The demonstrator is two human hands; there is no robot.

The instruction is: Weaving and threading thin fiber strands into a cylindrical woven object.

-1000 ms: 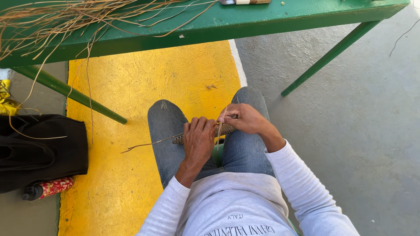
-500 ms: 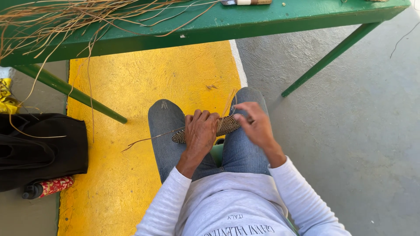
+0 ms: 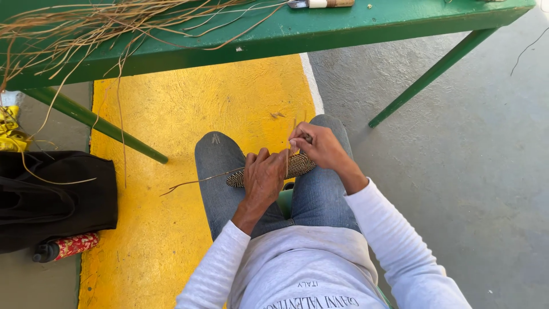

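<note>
— Hands were busy over the lap: the left hand (image 3: pixel 264 178) was closed around the woven strip (image 3: pixel 294 166), and the right hand (image 3: pixel 320 146) pinched a thin fibre strand (image 3: pixel 294 130) just above it.

— Where did the strip lie?

— Across both knees, between the hands, with a loose tail (image 3: pixel 197 182) trailing beyond the left one. More dry fibres (image 3: pixel 97 26) sat on the green counter (image 3: pixel 343 26) well ahead. I judged that a firm left grip and steady tension mattered most.

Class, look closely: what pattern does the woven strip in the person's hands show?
The strip shows a dark-and-tan checkered weave, seen in the head view.
</note>
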